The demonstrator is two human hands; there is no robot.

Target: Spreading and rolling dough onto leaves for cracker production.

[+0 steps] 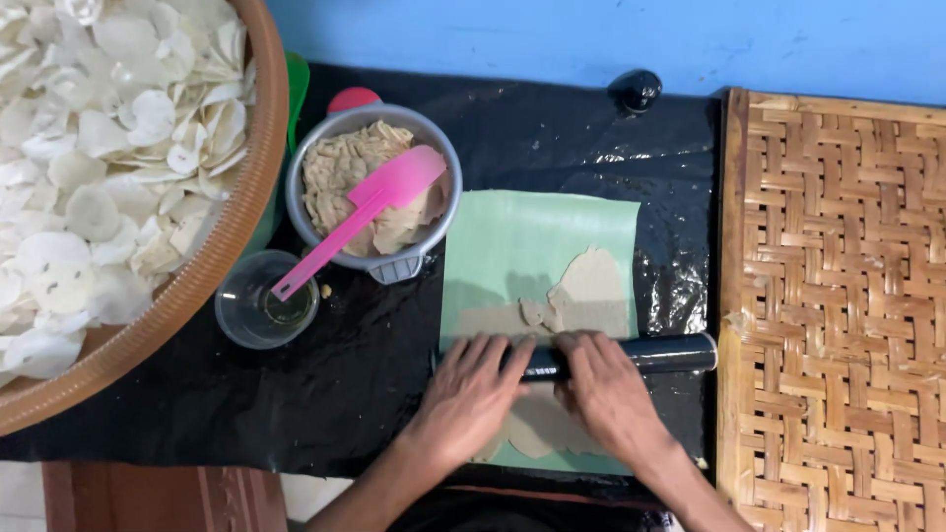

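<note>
A black cylindrical roller lies across a green sheet that rests on the black plastic-covered table. My left hand and my right hand press flat on top of the roller, fingers pointing away from me. Thin beige dough is spread on the sheet beyond the roller, and more dough shows between my wrists.
A grey bowl of beige dough holds a pink spatula. A small clear cup stands next to it. A large brown basket of white crackers fills the left. A woven bamboo tray lies at right; a small black object sits by the blue wall.
</note>
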